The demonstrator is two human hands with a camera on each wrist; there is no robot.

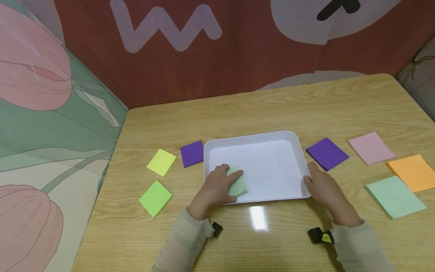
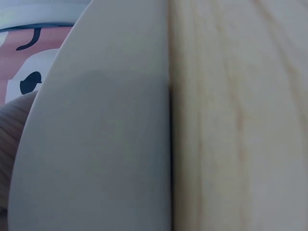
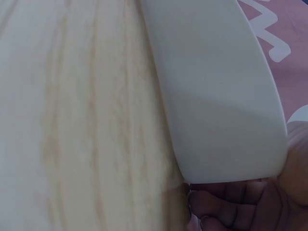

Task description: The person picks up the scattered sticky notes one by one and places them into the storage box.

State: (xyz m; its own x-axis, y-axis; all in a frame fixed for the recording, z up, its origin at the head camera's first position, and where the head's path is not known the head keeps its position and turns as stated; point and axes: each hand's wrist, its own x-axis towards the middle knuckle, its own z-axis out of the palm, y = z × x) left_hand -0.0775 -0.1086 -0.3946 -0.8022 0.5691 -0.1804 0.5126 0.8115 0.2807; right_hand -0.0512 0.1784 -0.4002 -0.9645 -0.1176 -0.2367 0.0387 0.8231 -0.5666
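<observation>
The small pale green square stack of paper [image 1: 239, 187] was found in the left near part of the white rectangular tray [image 1: 272, 166], close to its near wall. The left hand [image 1: 217, 185] pinched the stack between thumb and fingers, reaching in over the near left corner and covering the stack's left side. Whether the stack touched the tray floor could not be told. Its exposed portion ran away from the person and slightly leftward; being partly covered, its full outline was not verified.

The right hand [image 1: 323, 189] was well apart from the stack, which lay to its left across the bare tray floor. It gripped the tray's right short side, its fingers curled against the outer wall in the right wrist view. The left hand was therefore the nearer.

The tray's long axis ran left to right on the wood-grained table [image 1: 272, 109], between the two hands.
</observation>
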